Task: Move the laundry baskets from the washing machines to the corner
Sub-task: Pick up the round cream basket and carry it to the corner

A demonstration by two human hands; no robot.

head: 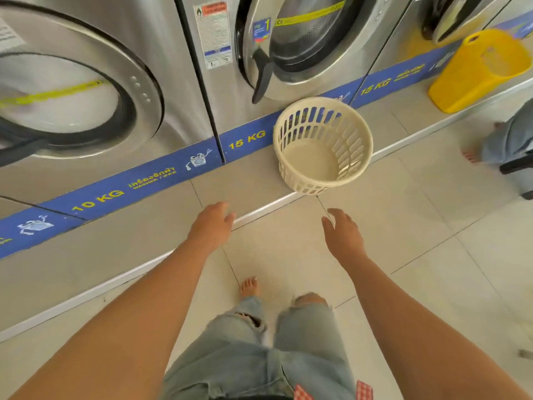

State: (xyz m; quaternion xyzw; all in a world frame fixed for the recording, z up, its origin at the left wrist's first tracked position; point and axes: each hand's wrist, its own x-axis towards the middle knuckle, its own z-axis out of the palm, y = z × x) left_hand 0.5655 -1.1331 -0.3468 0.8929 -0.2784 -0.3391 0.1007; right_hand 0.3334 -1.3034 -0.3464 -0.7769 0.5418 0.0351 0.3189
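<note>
At the far left stands the 10 KG washer (72,90), its round door shut, with a blue strip (115,192) running along the base of the whole row. Next comes the 15 KG washer (302,44), its door hanging ajar. The person's left hand (212,223) reaches out low over the raised tiled step (251,186), grip wide and empty, fingers spread. Just beyond it, the cream basket (323,145) sits upright and empty on that step, right at its edge, in front of the 15 KG washer. The right hand (343,235) hovers over the floor below the basket, grip likewise wide, holding nothing. Further right the yellow basket (476,70) leans tilted against the next machine, well apart from both hands.
</note>
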